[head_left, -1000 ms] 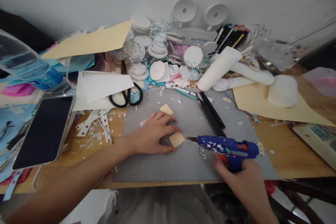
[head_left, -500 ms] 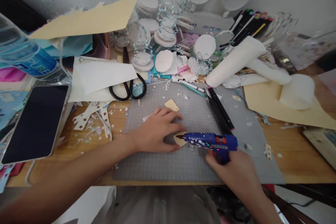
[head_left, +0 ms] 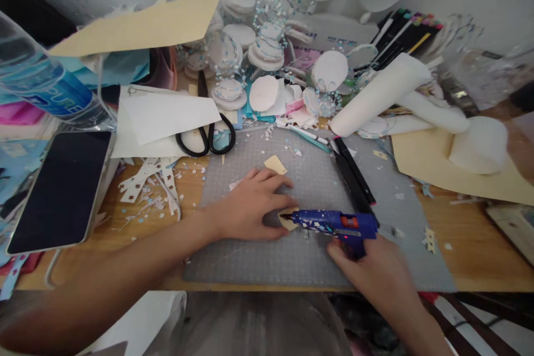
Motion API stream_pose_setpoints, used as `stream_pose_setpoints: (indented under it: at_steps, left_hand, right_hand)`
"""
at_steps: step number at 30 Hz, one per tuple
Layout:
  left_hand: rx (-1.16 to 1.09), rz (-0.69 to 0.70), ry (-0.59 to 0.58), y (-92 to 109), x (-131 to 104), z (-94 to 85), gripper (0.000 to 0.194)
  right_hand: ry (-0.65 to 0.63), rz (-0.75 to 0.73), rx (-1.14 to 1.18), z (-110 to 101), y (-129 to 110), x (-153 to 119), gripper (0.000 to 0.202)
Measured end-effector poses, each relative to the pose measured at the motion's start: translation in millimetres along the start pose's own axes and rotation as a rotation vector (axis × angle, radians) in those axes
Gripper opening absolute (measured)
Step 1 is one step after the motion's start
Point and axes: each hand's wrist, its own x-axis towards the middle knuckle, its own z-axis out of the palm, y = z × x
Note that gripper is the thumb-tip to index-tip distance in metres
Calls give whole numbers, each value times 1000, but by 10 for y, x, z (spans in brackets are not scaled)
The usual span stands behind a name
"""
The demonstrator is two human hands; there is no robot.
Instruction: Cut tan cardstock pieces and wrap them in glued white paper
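Observation:
My right hand (head_left: 375,267) is closed around the handle of a blue hot glue gun (head_left: 334,223), which has small star-shaped bits stuck to its barrel and a red light lit. Its nozzle points left, over a small cream paper piece (head_left: 288,221) on the grey cutting mat (head_left: 267,264). My left hand (head_left: 250,206) lies on the mat with fingers spread, its thumb and forefinger at the edges of that piece. Whether they press on it I cannot tell. A second cream paper piece (head_left: 275,164) lies just beyond my left fingers.
Black-handled scissors (head_left: 223,133) lie partly under white paper (head_left: 171,117). Black markers (head_left: 354,169) rest right of centre. A phone (head_left: 60,189) and a water bottle (head_left: 62,89) stand left. White discs (head_left: 329,71) and rolls (head_left: 381,92) crowd the back.
The view has shifted slightly, so the desk items sit a little farther right. Both hands and the hot glue gun keep nearly the same pose over the paper piece.

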Motion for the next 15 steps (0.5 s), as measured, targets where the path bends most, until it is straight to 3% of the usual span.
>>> stream_pose_setpoints:
  at_steps: [15]
  left_hand:
    - [-13, -7, -8, -2, -5, -8, 44]
  right_hand:
    - [62, -165, -80, -40, 67, -61, 19]
